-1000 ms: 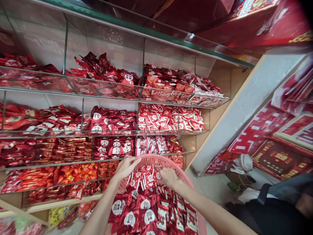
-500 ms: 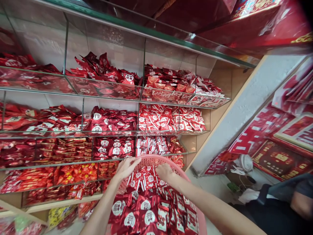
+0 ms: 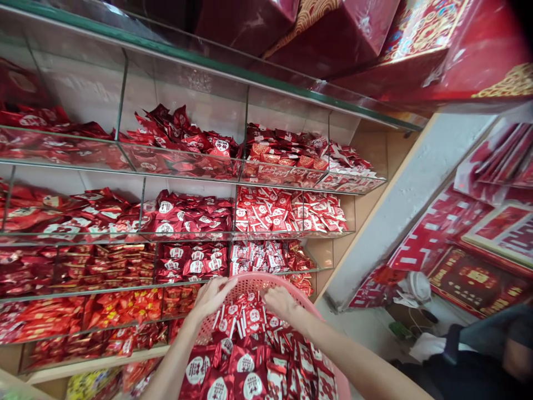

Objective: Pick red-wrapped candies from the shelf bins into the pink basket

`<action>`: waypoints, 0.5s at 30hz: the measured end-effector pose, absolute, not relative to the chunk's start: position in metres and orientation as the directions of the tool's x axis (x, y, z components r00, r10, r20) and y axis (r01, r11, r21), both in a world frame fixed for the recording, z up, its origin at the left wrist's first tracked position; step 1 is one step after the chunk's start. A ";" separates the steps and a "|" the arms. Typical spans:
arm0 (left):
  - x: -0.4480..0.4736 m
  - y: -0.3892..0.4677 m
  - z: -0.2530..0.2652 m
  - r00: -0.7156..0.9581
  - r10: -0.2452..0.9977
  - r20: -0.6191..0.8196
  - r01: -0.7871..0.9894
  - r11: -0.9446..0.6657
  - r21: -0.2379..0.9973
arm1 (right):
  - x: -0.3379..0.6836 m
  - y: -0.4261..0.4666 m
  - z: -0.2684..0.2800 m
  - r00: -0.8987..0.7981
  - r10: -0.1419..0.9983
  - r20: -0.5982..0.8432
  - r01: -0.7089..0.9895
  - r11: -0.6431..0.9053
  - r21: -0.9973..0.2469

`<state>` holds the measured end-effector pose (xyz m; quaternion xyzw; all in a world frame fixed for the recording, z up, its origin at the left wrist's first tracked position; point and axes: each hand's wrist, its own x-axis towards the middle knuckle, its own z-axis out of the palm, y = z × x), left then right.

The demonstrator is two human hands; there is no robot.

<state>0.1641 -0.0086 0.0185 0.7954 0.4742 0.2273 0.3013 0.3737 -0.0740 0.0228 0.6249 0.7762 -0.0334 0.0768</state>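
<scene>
A pink perforated plastic basket (image 3: 310,304) sits low in front of me, heaped with red candy packets (image 3: 245,364). Small red and white packets with white sticks (image 3: 254,315) lie at its far end. At the basket's left far rim, my left hand (image 3: 213,297) has its fingers stretched out and thumb apart; whether it touches the rim is unclear. My right hand (image 3: 280,301) is inside the far right part of the basket, just over the stick packets. Its fingers are curled closed, and what they hold, if anything, is hidden.
Glass-fronted shelves (image 3: 187,180) full of red packets rise beyond the basket. Large red boxes (image 3: 333,39) stand on the glass shelf above. To the right are a white wall edge (image 3: 387,194), red printed goods (image 3: 474,272) and part of a seated person (image 3: 466,355).
The shelves sit lower in the picture, as the head view has tilted up slightly. Both hands stay near the basket's far end, with little change in their pose.
</scene>
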 end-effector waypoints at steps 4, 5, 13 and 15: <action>0.164 -0.005 0.016 0.447 0.891 0.079 0.617 -0.371 0.694 | 0.389 -0.077 0.063 -0.223 0.974 -0.027 0.974 0.224 0.023; 0.163 -0.005 0.016 0.448 0.891 0.079 0.614 -0.370 0.697 | 0.394 -0.075 0.077 -0.210 0.975 0.069 0.977 0.212 -0.010; 0.165 -0.002 0.013 0.464 0.882 0.077 0.625 -0.388 0.677 | 0.431 -0.025 0.180 0.214 0.832 0.511 0.957 -0.074 -0.281; 0.165 -0.002 0.013 0.459 0.885 0.075 0.627 -0.383 0.678 | 0.430 -0.011 0.188 0.285 0.858 0.428 0.943 -0.171 -0.286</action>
